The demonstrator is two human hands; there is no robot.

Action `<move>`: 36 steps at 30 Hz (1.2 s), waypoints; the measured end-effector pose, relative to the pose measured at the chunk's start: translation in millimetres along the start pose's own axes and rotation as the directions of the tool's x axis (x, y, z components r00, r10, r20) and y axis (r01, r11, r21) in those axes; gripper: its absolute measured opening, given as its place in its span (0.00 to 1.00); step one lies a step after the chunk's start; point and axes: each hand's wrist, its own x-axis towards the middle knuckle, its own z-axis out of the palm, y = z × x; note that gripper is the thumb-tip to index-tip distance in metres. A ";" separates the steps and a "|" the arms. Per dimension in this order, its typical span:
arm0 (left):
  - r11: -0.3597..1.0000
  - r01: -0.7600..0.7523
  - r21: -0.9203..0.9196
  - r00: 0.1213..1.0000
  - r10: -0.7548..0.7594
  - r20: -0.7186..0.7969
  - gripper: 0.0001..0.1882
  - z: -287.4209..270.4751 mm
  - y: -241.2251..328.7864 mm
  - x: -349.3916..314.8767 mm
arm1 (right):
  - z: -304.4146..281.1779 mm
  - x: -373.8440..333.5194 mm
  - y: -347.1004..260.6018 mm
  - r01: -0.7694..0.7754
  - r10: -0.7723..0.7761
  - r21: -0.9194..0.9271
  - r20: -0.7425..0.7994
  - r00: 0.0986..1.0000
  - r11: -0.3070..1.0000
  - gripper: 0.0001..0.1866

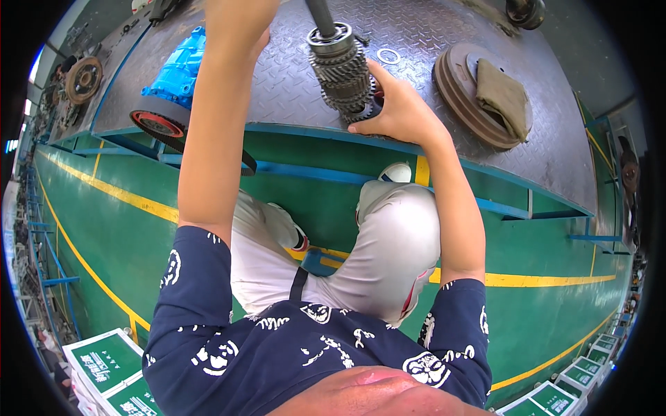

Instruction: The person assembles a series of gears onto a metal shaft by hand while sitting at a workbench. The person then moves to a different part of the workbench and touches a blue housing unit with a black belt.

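Note:
My right hand (pixel 402 111) is wrapped round the lower right side of a gear shaft (pixel 340 73), a stack of toothed metal gears. The thumb lies near its bottom end and the index finger runs along its side. A ball bearing (pixel 329 36) caps the stack, and a dark metal rod (pixel 321 15) rises from it to the top edge. My left hand (pixel 243 21) is cut off by the top edge, so its fingers and whatever they hold are hidden. A thin white ring (pixel 388 56) lies flat on the bench beside the gears.
On the metal bench (pixel 409 28), a brown grooved pulley (pixel 449 87) carries a folded cloth (pixel 501 97). Left of my arm sits a blue machine (pixel 179 69) with a black-belted red pulley (pixel 158 123). Green-and-white boxes (pixel 114 367) stand on the green floor behind me.

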 end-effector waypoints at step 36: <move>0.290 -0.269 -0.918 0.932 -0.164 -0.324 0.09 -127.8 1.8 -34.0 | 30.4 -8.3 -22.1 0.534 -0.322 0.445 -0.467 0.824 0.719 0.37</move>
